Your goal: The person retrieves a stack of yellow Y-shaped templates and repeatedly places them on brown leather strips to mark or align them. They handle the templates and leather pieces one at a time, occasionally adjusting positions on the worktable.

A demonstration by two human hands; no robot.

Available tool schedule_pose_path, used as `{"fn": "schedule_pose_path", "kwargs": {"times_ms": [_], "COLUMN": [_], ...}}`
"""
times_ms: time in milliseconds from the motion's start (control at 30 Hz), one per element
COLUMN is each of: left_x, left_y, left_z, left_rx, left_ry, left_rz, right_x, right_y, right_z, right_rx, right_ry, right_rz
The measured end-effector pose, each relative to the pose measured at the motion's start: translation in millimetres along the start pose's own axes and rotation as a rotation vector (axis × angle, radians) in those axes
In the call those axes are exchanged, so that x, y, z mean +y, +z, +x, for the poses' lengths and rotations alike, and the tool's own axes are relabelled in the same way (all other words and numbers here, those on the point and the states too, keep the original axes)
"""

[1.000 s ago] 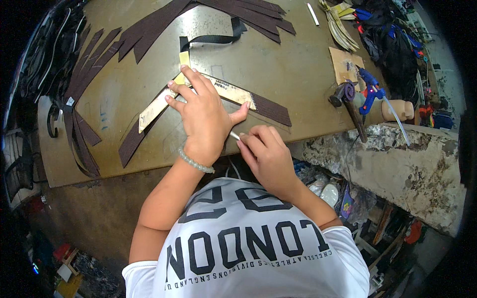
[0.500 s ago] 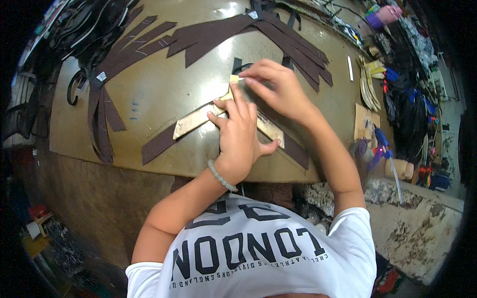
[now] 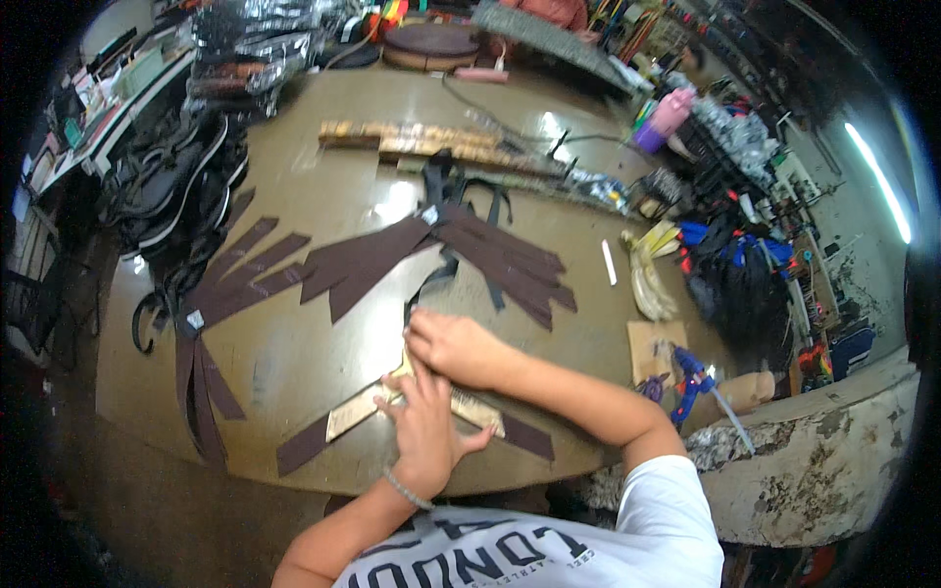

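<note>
A cream, V-shaped flat template [image 3: 355, 413] lies on the near part of the table, over dark brown strips [image 3: 302, 447] whose ends stick out at both sides. My left hand [image 3: 425, 431] presses down on the template with its fingers spread and the thumb out on its right leg. At the template's top, my right hand [image 3: 461, 348] is closed, fingertips together beside my left index finger. Whatever sits in that pinch is hidden. A black strap [image 3: 436, 277] runs from just beyond those fingertips toward a bundle of brown strips [image 3: 377, 257] farther back.
Another bundle of brown strips [image 3: 221, 299] lies at the left. Long wooden pieces [image 3: 441, 147] stretch across the back. To the right are a white stick [image 3: 609, 263], pale curved strips [image 3: 649, 274] and a blue glue gun [image 3: 694, 377]. Black bags [image 3: 172, 181] are piled at the far left.
The view has tilted up, showing more of the table's far side. My right hand, whose fingers were raised around a small white piece, is now lower and closed against the template's top.
</note>
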State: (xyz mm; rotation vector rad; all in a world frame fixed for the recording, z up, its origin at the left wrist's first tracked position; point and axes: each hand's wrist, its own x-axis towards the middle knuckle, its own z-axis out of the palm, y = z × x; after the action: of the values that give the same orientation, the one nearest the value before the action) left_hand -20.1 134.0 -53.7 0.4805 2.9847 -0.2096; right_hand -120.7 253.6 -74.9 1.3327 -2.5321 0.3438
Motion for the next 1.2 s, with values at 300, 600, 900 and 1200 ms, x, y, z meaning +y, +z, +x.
{"fn": "schedule_pose_path", "kwargs": {"times_ms": [300,600,900,1200], "left_x": [0,1,-113,-70], "left_y": [4,20,37,61], "left_z": [-4,-10,-48,-65], "left_rx": [0.074,0.207,0.423,0.427], "left_ry": [-0.008,-0.009,0.108,0.062], "left_rz": [0.005,-0.004,-0.677,-0.089], "right_x": [7,-36,-45,-52], "right_y": [-23,-13,-6,-17], "right_z": [-5,-4,1,16], "right_rx": [-0.206,0.093,0.033,-0.074], "right_ry": [-0.03,0.37,0.269,0.535], "right_rz": [0.012,0.211,-0.011,0.08]}}
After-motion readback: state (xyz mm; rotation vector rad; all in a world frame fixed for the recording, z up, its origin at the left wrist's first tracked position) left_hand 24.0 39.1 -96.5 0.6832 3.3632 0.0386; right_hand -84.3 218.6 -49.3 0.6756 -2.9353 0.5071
